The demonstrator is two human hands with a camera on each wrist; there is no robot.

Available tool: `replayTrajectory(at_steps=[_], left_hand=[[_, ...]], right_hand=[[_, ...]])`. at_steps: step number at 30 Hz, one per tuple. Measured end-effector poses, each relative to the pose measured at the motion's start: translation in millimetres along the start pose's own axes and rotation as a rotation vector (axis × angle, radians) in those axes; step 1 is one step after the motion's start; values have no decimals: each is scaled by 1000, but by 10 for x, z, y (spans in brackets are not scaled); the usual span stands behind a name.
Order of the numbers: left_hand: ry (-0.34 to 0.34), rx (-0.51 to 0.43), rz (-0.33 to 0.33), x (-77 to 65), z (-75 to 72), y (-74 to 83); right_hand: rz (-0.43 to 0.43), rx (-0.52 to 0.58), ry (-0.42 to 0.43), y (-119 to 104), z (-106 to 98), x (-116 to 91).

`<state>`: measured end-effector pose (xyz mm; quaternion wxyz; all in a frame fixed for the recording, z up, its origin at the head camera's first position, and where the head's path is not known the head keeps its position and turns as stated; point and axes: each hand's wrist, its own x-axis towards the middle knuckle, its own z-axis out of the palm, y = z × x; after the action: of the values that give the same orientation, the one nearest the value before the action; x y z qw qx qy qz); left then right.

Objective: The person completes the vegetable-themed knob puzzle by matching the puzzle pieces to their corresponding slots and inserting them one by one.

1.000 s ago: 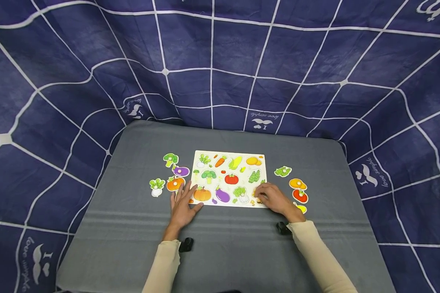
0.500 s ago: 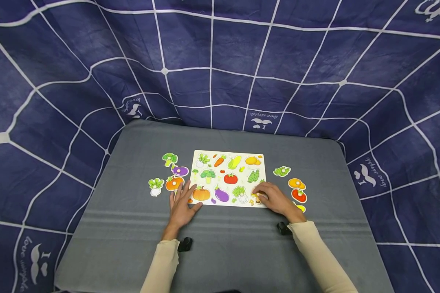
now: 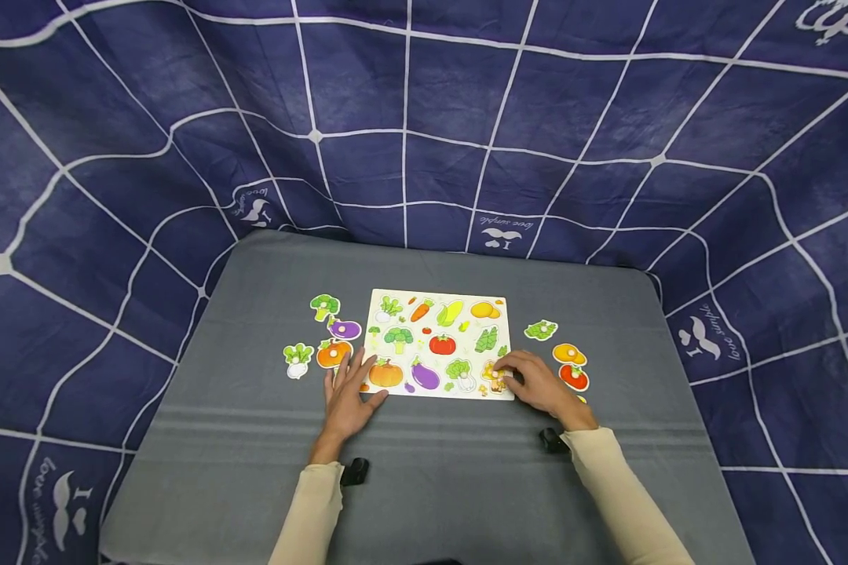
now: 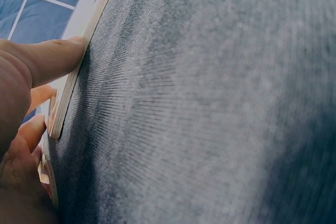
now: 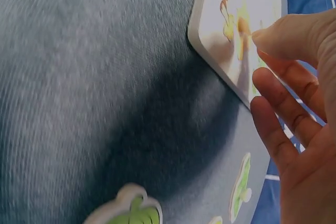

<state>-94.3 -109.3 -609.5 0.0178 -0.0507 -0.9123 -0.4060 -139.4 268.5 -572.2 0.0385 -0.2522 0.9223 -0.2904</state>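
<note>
Near one corner of the board (image 3: 465,345), my right hand (image 3: 540,386), slack and seemingly gripping nothing, adjoins the mushroom piece (image 3: 495,382), judged light, stiff, best pinched by its knob (image 3: 495,375).

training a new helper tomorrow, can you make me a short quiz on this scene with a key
1. Multiple choice: at which corner of the board is the mushroom piece, from the person's side?
a) far left
b) far right
c) near right

2. True or false: the loose tomato piece lies on the grey table, to the right of the board.

3. Fill in the blank: the person's ____ hand touches the board near its pumpkin picture.

Key:
1. c
2. True
3. left; the left hand is at that near corner
</note>
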Motion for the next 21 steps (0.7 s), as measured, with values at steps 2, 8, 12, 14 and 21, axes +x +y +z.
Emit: replayTrajectory(at_steps=[2,8,12,14,21], left_hand=[[-4,5,-1,2,-10,-1],[-7,15,-7,4,-11,-4],[-7,12,-8,3,-14,0],[-5,10,-7,2,-13,2],[-4,13,-5,-4,1,-10]], right_hand=[[0,6,14,21,-25,-14],[24,-6,36,78,-111,-63],[38,-12,50,103,-169,-95],[57,-14,46,114,-191,-113],[67,-25,73,170,-241,-170]])
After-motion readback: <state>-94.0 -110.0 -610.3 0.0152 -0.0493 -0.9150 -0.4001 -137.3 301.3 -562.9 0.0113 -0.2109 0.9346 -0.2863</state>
